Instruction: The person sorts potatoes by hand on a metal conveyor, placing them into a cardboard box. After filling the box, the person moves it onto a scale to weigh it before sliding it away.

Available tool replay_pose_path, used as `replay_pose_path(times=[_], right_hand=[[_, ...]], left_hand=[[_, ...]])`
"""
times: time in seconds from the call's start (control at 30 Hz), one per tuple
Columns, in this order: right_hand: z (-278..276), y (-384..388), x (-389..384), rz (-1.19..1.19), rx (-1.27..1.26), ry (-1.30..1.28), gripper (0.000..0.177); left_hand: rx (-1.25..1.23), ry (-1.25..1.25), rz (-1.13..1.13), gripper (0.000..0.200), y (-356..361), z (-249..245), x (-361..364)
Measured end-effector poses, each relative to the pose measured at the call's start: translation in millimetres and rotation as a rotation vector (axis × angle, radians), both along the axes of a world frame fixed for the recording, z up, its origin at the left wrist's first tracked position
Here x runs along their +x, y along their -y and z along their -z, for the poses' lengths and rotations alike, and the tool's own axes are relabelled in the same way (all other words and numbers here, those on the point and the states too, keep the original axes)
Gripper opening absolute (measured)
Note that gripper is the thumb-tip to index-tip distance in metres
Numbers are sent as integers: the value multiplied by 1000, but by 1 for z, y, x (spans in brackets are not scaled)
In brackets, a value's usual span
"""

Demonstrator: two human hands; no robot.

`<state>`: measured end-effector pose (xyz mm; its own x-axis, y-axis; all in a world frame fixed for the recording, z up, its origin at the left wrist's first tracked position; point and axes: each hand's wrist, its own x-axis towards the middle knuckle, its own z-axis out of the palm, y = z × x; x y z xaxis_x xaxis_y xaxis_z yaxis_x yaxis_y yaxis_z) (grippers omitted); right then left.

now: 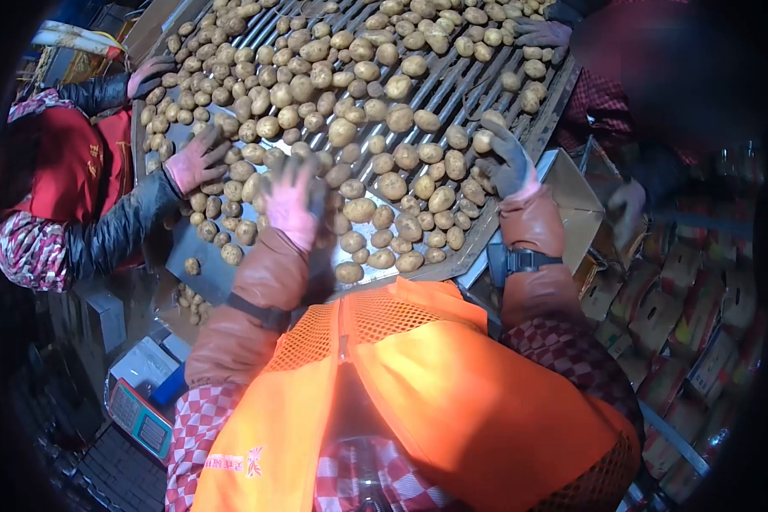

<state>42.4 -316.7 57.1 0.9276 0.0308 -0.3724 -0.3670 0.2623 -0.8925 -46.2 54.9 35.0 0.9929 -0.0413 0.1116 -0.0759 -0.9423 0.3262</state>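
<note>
Potatoes (pixel 392 186) lie loose across a sorting table with metal rollers (pixel 452 107) and a pale smooth plate at its near end. My left hand (pixel 292 200), in a pink and grey glove, is over the potatoes left of centre. Motion blurs it, but its fingers look stretched out and apart; no potato shows clearly in it. At the table's right edge, my right hand (pixel 512 166), gloved alike, has thumb and fingers curled around a potato (pixel 483 142).
Across on the left, a co-worker's gloved hands (pixel 198 160) touch potatoes. Another person's hand (pixel 544 34) rests at the upper right edge. A cardboard box (pixel 576 205) stands right of the table; printed cartons (pixel 683 273) lie beyond. A scale-like device (pixel 141 418) is at lower left.
</note>
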Motion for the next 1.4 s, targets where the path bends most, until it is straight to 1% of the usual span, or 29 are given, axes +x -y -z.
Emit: replay_pose_path(times=[0.03, 0.1, 0.13, 0.2, 0.27, 0.33, 0.37, 0.4, 0.53, 0.57, 0.6, 0.63, 0.67, 0.73, 0.77, 0.8, 0.83, 0.87, 0.9, 0.97, 1.0, 1.03, 1.07, 1.13, 1.2, 1.3, 1.33, 1.37, 1.4], right_hand=[[-2, -6, -5, -3, -1, -1, 46], [-5, -17, -14, 133, 601, -98, 47], [-6, -21, -17, 126, 598, -100, 47], [-4, -29, -16, 53, 74, -71, 43], [26, -23, -5, -210, 189, -144, 37], [22, -49, -20, -563, -770, 111, 31], [-18, -65, -31, -725, -1085, 275, 32], [9, -64, -35, -830, -1258, 540, 34], [38, -90, -29, -1065, -1534, 544, 38], [37, -95, -22, -1168, -1580, 472, 39], [33, -96, -18, -1170, -1575, 477, 39], [26, -94, -13, -1163, -1502, 422, 38], [19, -91, -8, -1155, -1430, 366, 37], [-30, -93, -11, -987, -1134, -41, 38], [-12, -90, -14, -809, -741, -151, 38], [5, -89, -16, -621, -353, -251, 38], [-21, -109, -28, -575, -355, -168, 35], [-4, -122, -40, -540, -118, -74, 35], [-11, -150, -57, -510, -1, -17, 41], [16, -191, -81, -751, -190, 148, 51], [24, -204, -91, -813, -314, 405, 51], [21, -219, -101, -824, -445, 666, 51], [15, -219, -101, -830, -817, 1048, 49], [-4, -211, -88, -1011, -529, 788, 70], [15, -195, -85, -974, -247, 159, 71], [-46, -192, -79, -658, 92, -537, 55], [-48, -190, -78, -634, 111, -542, 52], [-49, -189, -76, -609, 129, -547, 50], [-51, -187, -75, -585, 147, -552, 47]], left_hand=[[8, -11, 124, 55, 13, -1, -6], [45, -44, 361, 56, 30, 0, -14], [77, -66, 473, 57, 33, 1, -14], [188, -32, 520, 62, 19, 10, 1], [140, -112, 378, 61, 22, 7, 4], [64, -181, 286, 61, 19, 10, 7], [71, -215, 241, 61, 21, 6, 2], [77, -247, 195, 60, 23, 1, -4], [57, -231, 237, 55, 12, -5, -21], [-123, -304, 235, 52, 6, -7, -23], [-303, -378, 235, 49, 1, -10, -24], [-574, -559, 21, 45, 9, -33, -32], [-575, -554, 20, 45, 5, -35, -37], [-1077, -701, -105, 47, -4, -34, -42], [-1530, -846, -248, 56, -1, -26, -46], [-1539, -833, -257, 56, 2, -25, -50], [-1805, -842, -291, 63, 5, -25, -56], [-2071, -824, -323, 70, 6, -25, -60], [-2144, -780, -282, 81, 8, -21, -63], [-2226, -739, -247, 85, 7, -27, -66], [-1915, -301, 148, 74, 3, -26, -69], [-1712, -113, 329, 70, -3, -25, -76], [-1518, 99, 464, 67, -9, -23, -82], [-1113, -97, -131, 44, -38, -19, -115], [-1312, -176, -254, 43, -88, -18, -154], [-1748, 21, -957, 40, -184, 19, -225], [-1780, 104, -1199, 37, -208, 24, -241], [-1729, 123, -1371, 38, -184, -41, -216], [-1697, 130, -1458, 39, -179, -59, -207]])
